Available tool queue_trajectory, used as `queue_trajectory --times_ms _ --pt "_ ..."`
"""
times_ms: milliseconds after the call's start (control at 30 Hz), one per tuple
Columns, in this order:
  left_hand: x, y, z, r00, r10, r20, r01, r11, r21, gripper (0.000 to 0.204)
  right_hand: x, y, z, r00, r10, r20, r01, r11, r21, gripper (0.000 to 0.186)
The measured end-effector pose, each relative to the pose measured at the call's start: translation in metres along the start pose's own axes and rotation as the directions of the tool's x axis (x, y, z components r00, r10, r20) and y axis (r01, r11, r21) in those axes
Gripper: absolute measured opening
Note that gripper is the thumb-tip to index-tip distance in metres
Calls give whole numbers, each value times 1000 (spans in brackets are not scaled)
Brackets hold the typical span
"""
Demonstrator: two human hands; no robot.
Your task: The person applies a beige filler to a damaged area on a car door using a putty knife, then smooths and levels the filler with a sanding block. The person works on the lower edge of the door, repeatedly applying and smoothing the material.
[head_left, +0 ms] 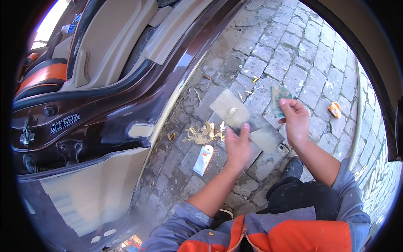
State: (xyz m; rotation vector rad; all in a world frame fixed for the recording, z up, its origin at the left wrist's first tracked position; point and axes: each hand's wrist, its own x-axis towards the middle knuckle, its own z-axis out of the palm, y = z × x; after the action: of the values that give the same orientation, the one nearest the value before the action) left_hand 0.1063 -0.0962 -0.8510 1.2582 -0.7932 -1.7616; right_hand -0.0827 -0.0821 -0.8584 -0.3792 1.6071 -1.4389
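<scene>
My left hand [238, 148] is closed on a thin flat mixing board [221, 102], with the thumb on top. A small pale dab of paste [231, 112] sits on the board. My right hand [297, 122] pinches a greenish, see-through spreader [278, 102], smeared with paste, up beside the board and apart from it. Under and right of my left hand is a dark flat plate [277, 135] coated partly in beige paste; how it is supported is hidden. A white and orange tube [204, 160] lies on the paving left of my left hand.
At left stands a dark brown car body [168, 90] with its doorway open and beige filler patches [84, 191] on its panel. Dried paste scraps [203, 132] litter the brick paving [289, 54]. An orange and white crumpled piece [334, 110] lies at right, near a door edge [390, 126].
</scene>
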Motion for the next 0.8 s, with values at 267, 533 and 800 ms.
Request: queue_trajectory --times_ms 267,533,800 --pt "1 65 -29 975 -45 217 -8 971 238 27 -6 -53 -9 939 21 343 -112 962 250 43" --pt "-10 80 -36 970 -52 239 -24 952 304 24 -36 -59 1 692 -453 562 667 699 -259 31" --pt "-18 90 -30 961 -58 269 -26 953 300 22 -32 -62 4 172 -703 690 980 50 -193 54"
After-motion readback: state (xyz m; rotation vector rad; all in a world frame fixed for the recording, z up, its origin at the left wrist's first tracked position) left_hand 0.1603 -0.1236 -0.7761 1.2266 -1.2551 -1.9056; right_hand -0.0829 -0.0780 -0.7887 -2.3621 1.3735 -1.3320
